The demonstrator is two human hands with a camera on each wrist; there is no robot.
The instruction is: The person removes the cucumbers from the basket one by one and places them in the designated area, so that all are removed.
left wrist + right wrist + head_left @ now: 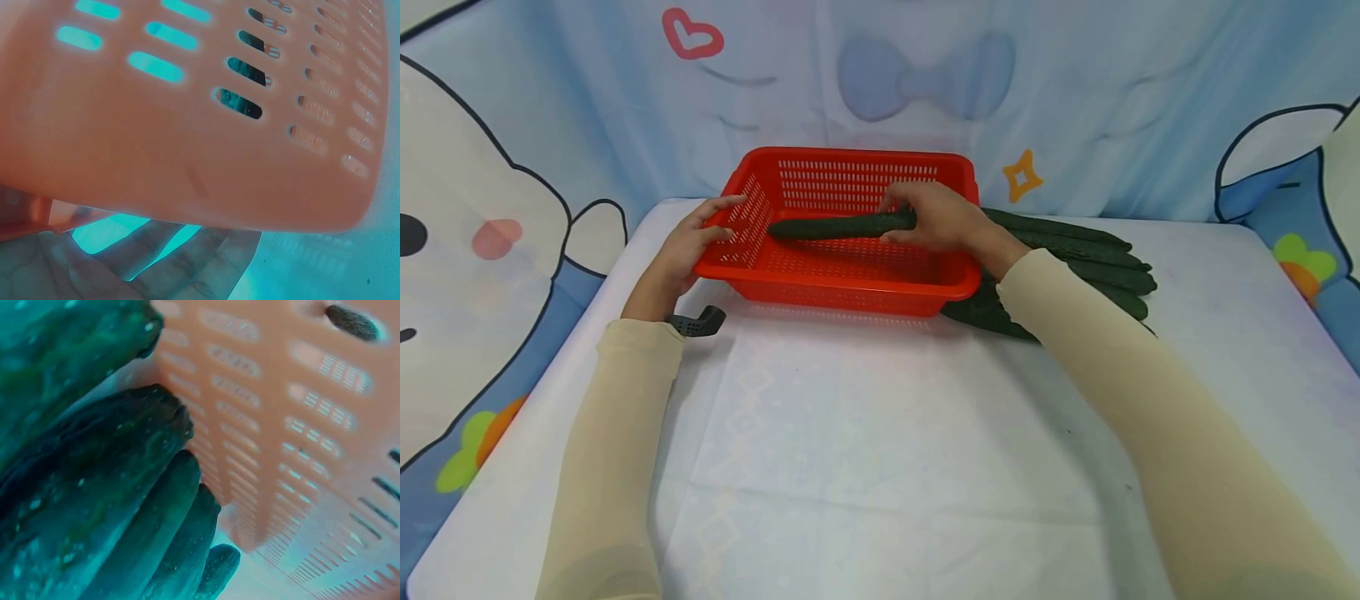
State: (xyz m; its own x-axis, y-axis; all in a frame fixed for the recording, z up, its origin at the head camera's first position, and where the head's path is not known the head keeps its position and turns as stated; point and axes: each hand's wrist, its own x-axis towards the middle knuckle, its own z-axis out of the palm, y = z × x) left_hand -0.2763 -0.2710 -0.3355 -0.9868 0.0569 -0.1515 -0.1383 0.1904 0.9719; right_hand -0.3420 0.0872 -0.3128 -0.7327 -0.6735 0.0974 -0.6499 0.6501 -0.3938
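Note:
A red perforated plastic basket (820, 287) stands on the white-covered table. My left hand (688, 242) holds its left rim, fingers over the edge. Seen from below in the left wrist view, fingers (206, 262) pass behind the rim of the basket wall (187, 156). My right hand (936, 215) reaches into the basket from the right and grips one end of a dark green cucumber (838, 227), which lies lengthwise across the interior. Several more cucumbers (1075, 248) rest side by side against the basket's right side. Their ends (169, 419) fill the left of the right wrist view.
A blue patterned curtain (1060, 75) hangs right behind the table's far edge. The pale tablecloth (865, 433) spreads in front of the basket. A black strap piece (700, 322) sits at my left wrist. My right forearm (1120, 392) passes over the cucumber pile.

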